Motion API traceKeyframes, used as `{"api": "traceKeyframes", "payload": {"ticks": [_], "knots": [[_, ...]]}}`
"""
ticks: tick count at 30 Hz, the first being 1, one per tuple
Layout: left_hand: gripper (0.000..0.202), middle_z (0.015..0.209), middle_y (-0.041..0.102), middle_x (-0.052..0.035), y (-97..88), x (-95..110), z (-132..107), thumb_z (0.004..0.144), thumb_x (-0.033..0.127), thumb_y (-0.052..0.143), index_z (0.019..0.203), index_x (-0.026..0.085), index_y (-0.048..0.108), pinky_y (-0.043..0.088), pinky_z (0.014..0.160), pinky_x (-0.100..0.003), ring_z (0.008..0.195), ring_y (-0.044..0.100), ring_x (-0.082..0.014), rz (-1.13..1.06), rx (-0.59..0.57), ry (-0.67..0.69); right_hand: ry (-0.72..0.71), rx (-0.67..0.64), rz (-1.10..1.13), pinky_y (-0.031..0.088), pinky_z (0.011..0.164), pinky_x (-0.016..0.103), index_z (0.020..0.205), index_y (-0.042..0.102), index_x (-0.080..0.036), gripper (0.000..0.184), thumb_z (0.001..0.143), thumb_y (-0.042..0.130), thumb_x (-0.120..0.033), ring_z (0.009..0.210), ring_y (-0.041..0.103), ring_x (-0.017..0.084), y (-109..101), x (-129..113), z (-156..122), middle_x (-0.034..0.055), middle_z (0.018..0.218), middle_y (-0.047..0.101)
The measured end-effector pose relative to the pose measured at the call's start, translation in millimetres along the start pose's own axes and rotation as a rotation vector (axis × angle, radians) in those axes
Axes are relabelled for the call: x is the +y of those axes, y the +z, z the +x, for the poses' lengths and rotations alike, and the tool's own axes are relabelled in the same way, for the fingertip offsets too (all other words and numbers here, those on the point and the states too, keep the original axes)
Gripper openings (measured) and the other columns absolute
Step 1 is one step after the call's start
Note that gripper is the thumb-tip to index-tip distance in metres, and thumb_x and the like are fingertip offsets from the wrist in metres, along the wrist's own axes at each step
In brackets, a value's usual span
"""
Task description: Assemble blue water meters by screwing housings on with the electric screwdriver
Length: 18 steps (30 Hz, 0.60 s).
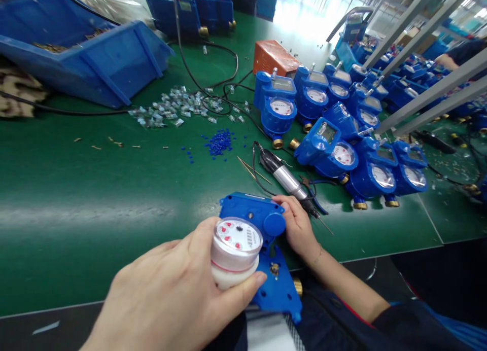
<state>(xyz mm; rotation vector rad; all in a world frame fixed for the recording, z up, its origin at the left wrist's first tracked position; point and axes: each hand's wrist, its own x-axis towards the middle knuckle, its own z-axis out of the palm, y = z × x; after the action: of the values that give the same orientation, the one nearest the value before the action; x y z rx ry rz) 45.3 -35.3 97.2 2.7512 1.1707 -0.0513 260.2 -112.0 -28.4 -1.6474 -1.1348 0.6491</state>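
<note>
My left hand [171, 285] is closed around a round water meter register [236, 244], with a clear cap, a white dial with red marks and a white base. Just behind it is a blue meter housing [249, 211], tilted, with a round blue knob, a flat blue plate and a brass fitting [297, 287]. My right hand [299, 229] grips the housing at its upper right edge; some of its fingers are hidden behind it. An electric screwdriver [285, 179] with a silver body lies on the green table just beyond my right hand.
Several assembled blue water meters [279, 110] stand on the right. A small heap of blue caps [219, 142] and a pile of clear packets [182, 105] lie mid-table. A blue bin [102, 69] is at the left, an orange box [274, 57] at the back. Black cables cross the table.
</note>
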Motion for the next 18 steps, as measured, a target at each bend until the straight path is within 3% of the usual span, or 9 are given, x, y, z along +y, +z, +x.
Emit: {"api": "traceKeyframes", "payload": {"ticks": [7, 18], "knots": [[0.072, 0.075, 0.073, -0.0153, -7.0, 3, 5, 0.071, 0.083, 0.037, 0.103, 0.020, 0.054, 0.041, 0.052, -0.043, 0.069, 0.072, -0.0465, -0.055, -0.216, -0.178, -0.009, 0.015, -0.017, 0.047, 0.101, 0.047, 0.115, 0.062, -0.017, 0.041, 0.101, 0.045, -0.051, 0.109, 0.060, 0.022, 1, 1, 0, 0.0083, 0.113, 0.064], [0.064, 0.085, 0.074, -0.0176, -14.8, 9, -2, 0.077, 0.077, 0.041, 0.105, 0.020, 0.052, 0.050, 0.064, -0.054, 0.079, 0.071, -0.0517, -0.123, -0.256, -0.254, -0.005, -0.017, 0.049, 0.044, 0.105, 0.050, 0.123, 0.059, -0.017, 0.050, 0.100, 0.041, -0.057, 0.115, 0.059, 0.024, -1, 8, -4, 0.0101, 0.120, 0.062]]}}
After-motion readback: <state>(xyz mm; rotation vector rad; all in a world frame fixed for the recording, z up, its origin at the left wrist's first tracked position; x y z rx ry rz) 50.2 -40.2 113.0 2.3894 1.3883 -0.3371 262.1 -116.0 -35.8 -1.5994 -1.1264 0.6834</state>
